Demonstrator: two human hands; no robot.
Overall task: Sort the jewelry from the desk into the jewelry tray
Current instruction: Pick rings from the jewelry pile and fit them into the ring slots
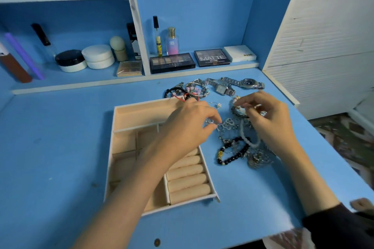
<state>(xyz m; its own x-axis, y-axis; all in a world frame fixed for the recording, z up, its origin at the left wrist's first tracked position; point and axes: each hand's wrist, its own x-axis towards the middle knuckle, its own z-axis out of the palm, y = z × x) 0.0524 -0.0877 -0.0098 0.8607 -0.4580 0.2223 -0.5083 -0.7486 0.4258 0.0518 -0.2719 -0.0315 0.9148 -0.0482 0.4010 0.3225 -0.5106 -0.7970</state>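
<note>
A beige jewelry tray [125, 119] with several compartments and ring rolls lies on the blue desk. To its right lies a heap of jewelry: a black bead bracelet [232, 153], a silver heart chain [228, 123], a white bead strand [245, 137] and a silver mesh piece [257, 159]. Further back lie pink bead bracelets [194, 90] and silver watches [240, 83]. My left hand [190, 125] reaches over the tray's right edge and pinches a small silver piece. My right hand [267, 115] hovers over the heap with curled fingers at a bangle [237, 107]; whether it holds it is unclear.
Eyeshadow palettes [172, 62], perfume bottles [172, 41] and cream jars [97, 56] stand on the low shelf behind the desk. A white slatted panel [323, 46] bounds the right side. The desk's right edge drops to a patterned floor [348, 143].
</note>
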